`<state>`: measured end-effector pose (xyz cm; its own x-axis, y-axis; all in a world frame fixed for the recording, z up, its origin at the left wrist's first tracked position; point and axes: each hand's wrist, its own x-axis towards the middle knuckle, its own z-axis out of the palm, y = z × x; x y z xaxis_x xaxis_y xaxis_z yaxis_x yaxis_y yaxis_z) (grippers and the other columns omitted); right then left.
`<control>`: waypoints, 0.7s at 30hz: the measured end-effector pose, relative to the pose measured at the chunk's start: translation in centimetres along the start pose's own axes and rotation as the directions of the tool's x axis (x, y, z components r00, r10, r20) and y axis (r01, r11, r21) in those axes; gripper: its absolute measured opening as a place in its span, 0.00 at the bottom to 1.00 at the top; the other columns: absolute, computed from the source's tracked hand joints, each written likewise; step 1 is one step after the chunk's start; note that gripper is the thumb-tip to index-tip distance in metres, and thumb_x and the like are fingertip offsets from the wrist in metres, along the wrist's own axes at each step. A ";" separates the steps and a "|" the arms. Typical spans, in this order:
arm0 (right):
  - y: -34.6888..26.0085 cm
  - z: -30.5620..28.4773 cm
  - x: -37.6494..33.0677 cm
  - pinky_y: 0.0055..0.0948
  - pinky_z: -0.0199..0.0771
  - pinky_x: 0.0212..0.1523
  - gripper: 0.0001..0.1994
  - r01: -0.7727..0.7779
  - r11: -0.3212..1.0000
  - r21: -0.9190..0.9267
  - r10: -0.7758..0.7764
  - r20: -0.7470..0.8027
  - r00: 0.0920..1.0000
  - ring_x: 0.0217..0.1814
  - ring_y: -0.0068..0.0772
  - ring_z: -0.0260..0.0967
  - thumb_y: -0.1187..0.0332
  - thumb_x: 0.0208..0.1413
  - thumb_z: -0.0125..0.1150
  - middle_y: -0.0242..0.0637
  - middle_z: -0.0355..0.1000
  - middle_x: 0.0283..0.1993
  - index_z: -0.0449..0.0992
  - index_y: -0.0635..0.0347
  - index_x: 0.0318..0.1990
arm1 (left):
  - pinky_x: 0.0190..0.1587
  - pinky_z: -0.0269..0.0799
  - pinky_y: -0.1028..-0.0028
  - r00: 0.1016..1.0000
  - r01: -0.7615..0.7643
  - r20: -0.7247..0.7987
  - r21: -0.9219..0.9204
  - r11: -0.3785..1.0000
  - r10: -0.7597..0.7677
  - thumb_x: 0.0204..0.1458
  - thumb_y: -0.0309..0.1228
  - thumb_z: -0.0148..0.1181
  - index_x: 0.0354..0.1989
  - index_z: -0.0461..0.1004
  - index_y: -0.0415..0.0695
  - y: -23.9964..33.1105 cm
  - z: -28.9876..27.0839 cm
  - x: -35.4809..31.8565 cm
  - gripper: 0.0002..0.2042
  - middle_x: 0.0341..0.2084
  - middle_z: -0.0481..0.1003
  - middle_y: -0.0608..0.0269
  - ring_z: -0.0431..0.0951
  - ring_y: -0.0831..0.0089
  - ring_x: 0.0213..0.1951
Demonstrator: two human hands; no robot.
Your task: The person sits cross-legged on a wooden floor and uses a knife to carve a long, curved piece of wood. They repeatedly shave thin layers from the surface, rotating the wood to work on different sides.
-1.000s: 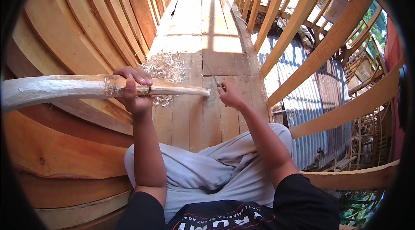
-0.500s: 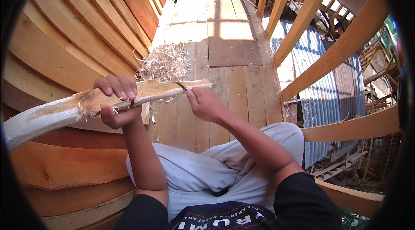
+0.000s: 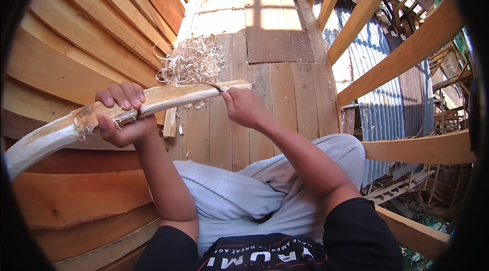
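A long, curved length of wood (image 3: pixel 175 93) lies across in front of me, pale and rough at its left end and shaved to tan along its top. My left hand (image 3: pixel 122 110) wraps round its middle, fingers on the far side and thumb on the near side. A small dark piece of metal (image 3: pixel 138 113) shows by that palm. Close to the wood's right end, my right hand (image 3: pixel 247 108) is closed on a thin dark metal tool (image 3: pixel 218 87) that touches the wood. Its handle is hidden in my fingers, so I cannot tell its kind.
Curled wood shavings (image 3: pixel 193 59) are heaped on the plank floor (image 3: pixel 280 87) just beyond the wood. Curved timber planks (image 3: pixel 61 62) rise along the left. Upright wooden ribs (image 3: pixel 397 52) stand on the right, with corrugated metal sheets (image 3: pixel 377 113) beyond them. My crossed legs (image 3: pixel 224 184) are below.
The view has shifted slightly, so the floor sits higher in the picture. My left hand appears a little further left. Both hands keep their grips.
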<state>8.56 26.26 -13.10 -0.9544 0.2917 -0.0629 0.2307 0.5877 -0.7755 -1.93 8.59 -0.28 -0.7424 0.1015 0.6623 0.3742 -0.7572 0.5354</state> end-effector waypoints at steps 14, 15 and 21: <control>5.4 1.4 1.4 0.51 0.67 0.40 0.19 -0.037 0.999 0.009 0.037 -0.016 0.999 0.37 0.60 0.69 0.60 0.61 0.41 0.59 0.71 0.32 0.72 0.68 0.29 | 0.25 0.58 0.77 0.999 0.022 -0.036 0.004 1.000 -0.022 0.44 0.49 0.54 0.26 0.60 0.49 0.4 -0.8 0.1 0.17 0.16 0.60 0.70 0.60 0.78 0.18; 5.7 1.2 1.7 0.52 0.67 0.40 0.19 -0.017 0.999 0.028 0.017 -0.004 1.000 0.37 0.60 0.69 0.60 0.61 0.41 0.59 0.71 0.32 0.72 0.68 0.29 | 0.25 0.58 0.77 0.999 0.021 -0.035 -0.007 1.000 -0.021 0.44 0.49 0.54 0.26 0.60 0.49 0.4 -1.1 0.2 0.17 0.16 0.60 0.70 0.60 0.78 0.18; -3.4 0.0 -0.4 0.51 0.66 0.36 0.18 0.053 0.999 0.007 -0.053 0.011 0.999 0.33 0.62 0.68 0.61 0.61 0.42 0.58 0.70 0.27 0.71 0.68 0.30 | 0.25 0.58 0.77 0.996 0.004 -0.084 0.042 0.999 -0.001 0.44 0.49 0.54 0.26 0.60 0.49 0.6 -1.1 0.0 0.17 0.15 0.60 0.70 0.60 0.78 0.18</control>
<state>8.13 24.14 -10.47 -0.9673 0.2519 -0.0286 0.1786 0.5967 -0.7824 -2.35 7.43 -0.53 -0.7867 0.0477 0.6155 0.3940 -0.7288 0.5600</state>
